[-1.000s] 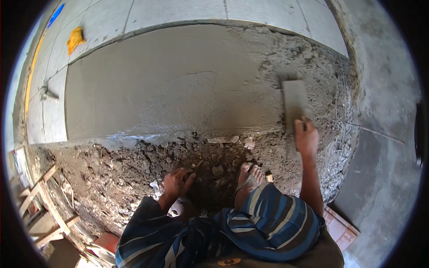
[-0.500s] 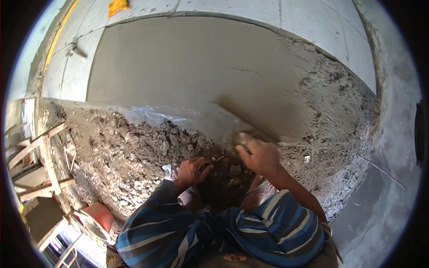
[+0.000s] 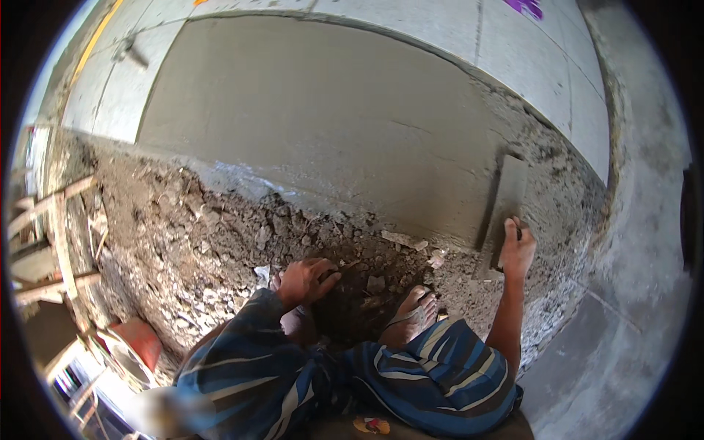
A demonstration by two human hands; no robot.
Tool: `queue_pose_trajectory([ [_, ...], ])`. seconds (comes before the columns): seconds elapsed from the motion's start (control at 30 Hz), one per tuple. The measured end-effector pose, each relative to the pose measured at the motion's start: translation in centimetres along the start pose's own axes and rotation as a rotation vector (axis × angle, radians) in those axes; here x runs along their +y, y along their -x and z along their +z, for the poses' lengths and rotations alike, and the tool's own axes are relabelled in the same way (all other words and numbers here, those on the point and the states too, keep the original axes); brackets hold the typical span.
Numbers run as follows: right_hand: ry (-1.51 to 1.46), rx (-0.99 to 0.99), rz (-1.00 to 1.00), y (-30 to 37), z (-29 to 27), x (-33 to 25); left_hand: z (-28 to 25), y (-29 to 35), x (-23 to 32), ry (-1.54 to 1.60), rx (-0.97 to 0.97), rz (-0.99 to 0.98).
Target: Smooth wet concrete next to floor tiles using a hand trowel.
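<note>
My right hand [image 3: 518, 253] is wrapped round the handle of a long rectangular plastering trowel [image 3: 510, 183]. The trowel's blade lies on the right end of a smoothed grey mortar bed [image 3: 293, 95], by the rougher mortar [image 3: 551, 172]. Low in the middle, my left hand [image 3: 304, 281] is curled closed in front of my left leg, just above the dug soil. Whatever its fingers may hold is hidden.
Large pale tiles [image 3: 411, 29] border the mortar's far side. Broken soil and rubble [image 3: 220, 242] run along its near edge, close to my sandalled foot [image 3: 418, 312]. Wooden framing [image 3: 62, 242] and a red bucket [image 3: 139, 341] stand left. A grey concrete strip [image 3: 645, 220] runs along the right.
My right hand has swept the trowel to the right across the mortar and turned its blade from slanted to nearly upright in the view. My left hand stays curled in nearly the same place.
</note>
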State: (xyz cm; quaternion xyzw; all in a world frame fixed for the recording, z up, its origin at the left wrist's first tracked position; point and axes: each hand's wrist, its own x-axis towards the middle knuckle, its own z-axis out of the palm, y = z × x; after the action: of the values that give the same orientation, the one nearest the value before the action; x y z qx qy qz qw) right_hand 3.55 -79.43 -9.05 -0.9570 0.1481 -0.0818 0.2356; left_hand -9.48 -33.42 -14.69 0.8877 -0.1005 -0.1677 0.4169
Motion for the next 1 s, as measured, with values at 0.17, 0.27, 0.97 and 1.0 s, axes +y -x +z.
queue_pose_trajectory([
  [0.17,-0.073,-0.165,0.051,-3.2,3.1,-4.5,0.6,0.2,-1.0,0.030,0.016,0.014],
  [0.27,-0.082,-0.290,-0.087,-4.5,5.2,-9.3,0.3,0.7,-1.2,0.036,0.015,-0.002],
  [0.97,0.226,-0.595,-0.425,1.5,10.5,-24.4,-0.5,1.2,-1.0,0.071,0.011,-0.028],
  [1.0,0.253,-0.563,-0.267,0.0,10.1,-22.5,-0.3,1.3,-1.2,0.060,-0.004,-0.044],
])
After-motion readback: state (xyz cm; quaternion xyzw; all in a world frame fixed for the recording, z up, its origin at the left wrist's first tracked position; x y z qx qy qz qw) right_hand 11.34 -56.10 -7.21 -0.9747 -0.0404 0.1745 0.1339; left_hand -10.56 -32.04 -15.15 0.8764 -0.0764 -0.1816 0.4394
